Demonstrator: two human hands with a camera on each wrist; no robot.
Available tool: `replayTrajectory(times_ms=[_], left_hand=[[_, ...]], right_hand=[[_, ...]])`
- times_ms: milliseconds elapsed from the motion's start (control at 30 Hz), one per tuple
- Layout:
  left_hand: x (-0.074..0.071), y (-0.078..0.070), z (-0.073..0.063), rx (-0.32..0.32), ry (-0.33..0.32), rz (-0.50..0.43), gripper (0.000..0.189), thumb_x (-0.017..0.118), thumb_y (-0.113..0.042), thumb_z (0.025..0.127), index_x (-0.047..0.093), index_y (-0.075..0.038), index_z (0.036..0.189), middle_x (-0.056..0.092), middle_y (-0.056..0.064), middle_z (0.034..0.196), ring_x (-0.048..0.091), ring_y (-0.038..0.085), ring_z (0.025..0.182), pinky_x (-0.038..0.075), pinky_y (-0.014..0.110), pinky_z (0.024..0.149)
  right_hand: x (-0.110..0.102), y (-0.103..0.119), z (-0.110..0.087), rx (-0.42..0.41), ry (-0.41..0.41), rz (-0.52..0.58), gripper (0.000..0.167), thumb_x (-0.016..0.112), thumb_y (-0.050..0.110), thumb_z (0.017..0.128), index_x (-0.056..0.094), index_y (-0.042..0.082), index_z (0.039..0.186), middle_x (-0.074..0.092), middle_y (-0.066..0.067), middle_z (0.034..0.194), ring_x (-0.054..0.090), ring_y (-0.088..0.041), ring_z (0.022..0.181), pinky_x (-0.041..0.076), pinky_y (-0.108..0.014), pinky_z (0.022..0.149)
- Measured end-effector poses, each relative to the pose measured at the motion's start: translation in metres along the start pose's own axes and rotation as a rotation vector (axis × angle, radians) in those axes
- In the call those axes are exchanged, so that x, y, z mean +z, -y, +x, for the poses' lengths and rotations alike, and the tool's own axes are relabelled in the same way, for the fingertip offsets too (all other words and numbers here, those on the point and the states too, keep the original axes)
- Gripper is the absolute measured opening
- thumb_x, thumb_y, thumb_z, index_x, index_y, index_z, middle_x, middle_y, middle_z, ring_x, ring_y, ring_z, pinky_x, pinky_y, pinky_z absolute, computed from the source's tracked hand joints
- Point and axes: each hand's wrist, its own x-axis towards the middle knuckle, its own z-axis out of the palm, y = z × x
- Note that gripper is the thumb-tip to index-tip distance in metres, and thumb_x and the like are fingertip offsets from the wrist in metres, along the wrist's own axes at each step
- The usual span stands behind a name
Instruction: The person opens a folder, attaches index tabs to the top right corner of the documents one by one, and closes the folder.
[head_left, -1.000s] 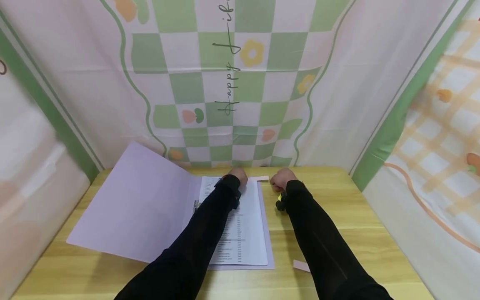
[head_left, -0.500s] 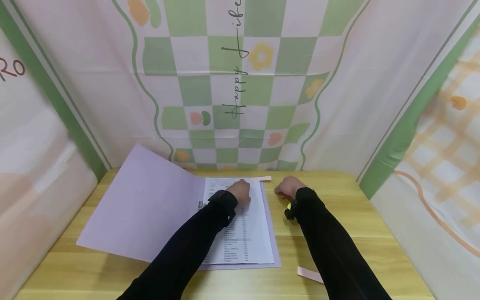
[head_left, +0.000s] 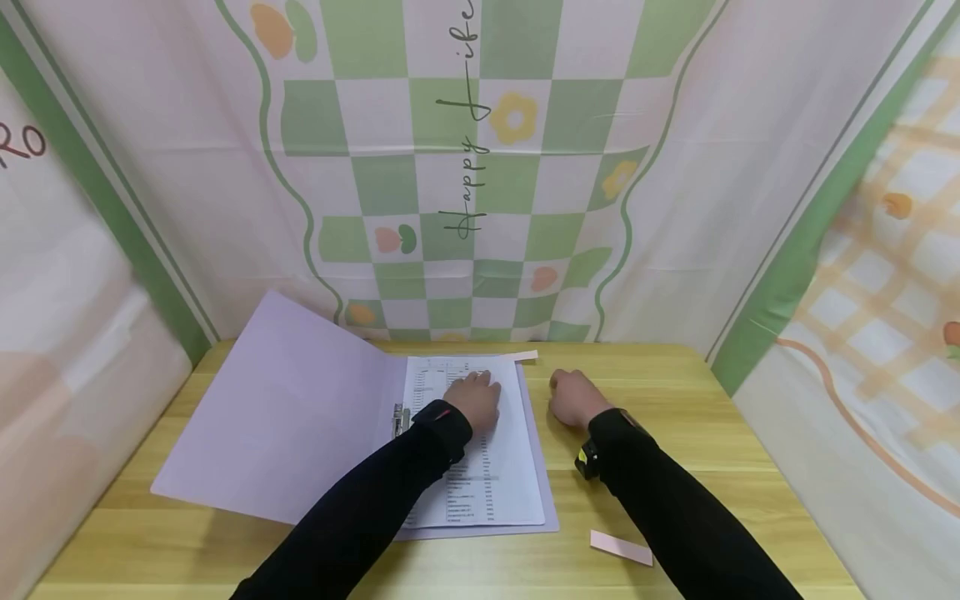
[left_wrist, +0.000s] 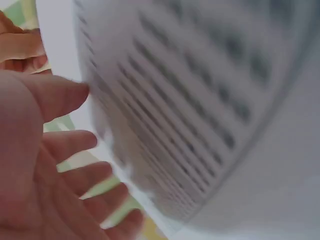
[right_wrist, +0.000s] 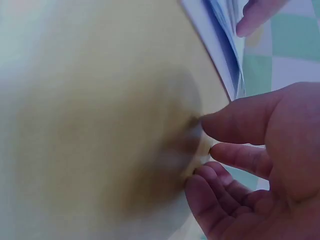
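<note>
A lilac folder point(head_left: 292, 408) lies with its cover turned over to the left. Printed sheets point(head_left: 517, 475) are stacked in it beside a metal clip point(head_left: 400, 420) at the spine. My left hand point(head_left: 474, 403) rests on the upper part of the top sheet. Its fingers are spread and extended over the paper in the left wrist view. A pink strip point(head_left: 525, 356) sticks out past the sheets' top right corner. Right of the folder, my right hand point(head_left: 576, 398) is at the table top, fingers loosely bent, holding nothing in the right wrist view.
Another pink strip point(head_left: 621, 547) lies on the wooden table point(head_left: 712, 500) by my right forearm. A patterned cloth point(head_left: 465, 192) hangs behind the table and along both sides. The raised folder cover reaches over the table's left part.
My left hand has drawn back from the sheets' far edge toward me, and its fingers have spread on the paper. My right hand has shifted slightly toward me, still beside the folder.
</note>
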Motion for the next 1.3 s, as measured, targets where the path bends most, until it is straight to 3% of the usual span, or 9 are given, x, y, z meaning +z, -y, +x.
replayTrajectory(times_ms=[167,400,567,800,933,1000,1133,1233,1300], left_hand=[[-0.010,-0.007,-0.031,-0.054,0.049,-0.028,0.058,0.064,-0.041,0.095,0.052,-0.018,0.147,0.041,0.009,0.153,0.035,0.035,0.140,0.030,0.054,0.110],[-0.012,-0.010,-0.080,-0.096,0.052,-0.080,0.065,0.065,-0.047,0.092,0.049,-0.020,0.149,0.039,0.017,0.153,0.034,0.045,0.138,0.028,0.063,0.106],[-0.009,-0.014,-0.118,-0.017,0.071,-0.077,0.070,0.060,-0.051,0.094,0.045,-0.014,0.151,0.035,0.023,0.154,0.028,0.044,0.142,0.024,0.058,0.111],[-0.008,-0.023,-0.164,0.087,0.082,-0.137,0.069,0.062,-0.054,0.092,0.044,-0.023,0.152,0.032,0.025,0.154,0.025,0.046,0.142,0.023,0.063,0.110],[-0.004,-0.030,-0.176,0.145,0.056,-0.120,0.069,0.058,-0.058,0.093,0.044,-0.026,0.152,0.032,0.021,0.156,0.023,0.045,0.143,0.023,0.063,0.109],[0.000,-0.033,-0.178,0.151,0.031,-0.097,0.069,0.053,-0.061,0.094,0.044,-0.026,0.152,0.032,0.020,0.156,0.023,0.046,0.143,0.023,0.062,0.109],[0.012,-0.040,-0.177,0.093,-0.078,-0.009,0.072,0.044,-0.064,0.097,0.046,-0.017,0.151,0.036,0.022,0.154,0.027,0.048,0.141,0.027,0.061,0.108],[0.017,-0.045,-0.175,0.022,-0.156,0.044,0.076,0.044,-0.064,0.097,0.048,-0.008,0.148,0.039,0.024,0.151,0.030,0.047,0.140,0.028,0.061,0.108],[0.018,-0.047,-0.174,-0.005,-0.176,0.050,0.077,0.046,-0.063,0.096,0.048,-0.006,0.147,0.039,0.025,0.151,0.030,0.046,0.140,0.028,0.062,0.107]], right_hand=[[0.004,0.002,-0.019,-0.011,-0.025,-0.058,0.032,0.056,0.006,0.093,0.061,-0.007,0.122,0.055,-0.025,0.113,0.056,-0.033,0.097,0.047,-0.049,0.090],[0.005,0.012,-0.050,-0.082,-0.019,-0.195,0.030,0.059,0.010,0.091,0.064,-0.005,0.116,0.058,-0.022,0.106,0.058,-0.032,0.094,0.049,-0.049,0.087],[0.005,0.025,-0.078,-0.065,0.030,-0.246,0.032,0.063,0.015,0.090,0.064,-0.006,0.114,0.061,-0.022,0.105,0.057,-0.032,0.093,0.050,-0.050,0.082],[0.005,0.053,-0.112,-0.077,0.045,-0.239,0.032,0.064,0.019,0.090,0.065,-0.004,0.113,0.063,-0.019,0.100,0.060,-0.031,0.088,0.051,-0.048,0.075],[0.006,0.064,-0.130,-0.122,-0.013,-0.213,0.036,0.067,0.019,0.090,0.065,-0.005,0.116,0.063,-0.020,0.099,0.060,-0.027,0.079,0.052,-0.046,0.069],[0.009,0.068,-0.138,-0.151,-0.043,-0.196,0.037,0.068,0.018,0.090,0.065,-0.006,0.117,0.064,-0.020,0.103,0.063,-0.028,0.083,0.054,-0.046,0.072],[0.019,0.070,-0.148,-0.217,-0.094,-0.170,0.040,0.070,0.014,0.089,0.062,-0.009,0.121,0.064,-0.023,0.116,0.066,-0.032,0.098,0.054,-0.048,0.081],[0.026,0.070,-0.152,-0.274,-0.120,-0.159,0.040,0.072,0.011,0.089,0.060,-0.009,0.121,0.064,-0.020,0.115,0.065,-0.025,0.087,0.055,-0.043,0.077],[0.030,0.070,-0.155,-0.306,-0.137,-0.169,0.035,0.071,0.009,0.089,0.061,-0.008,0.117,0.064,-0.013,0.104,0.058,-0.017,0.077,0.054,-0.039,0.070]])
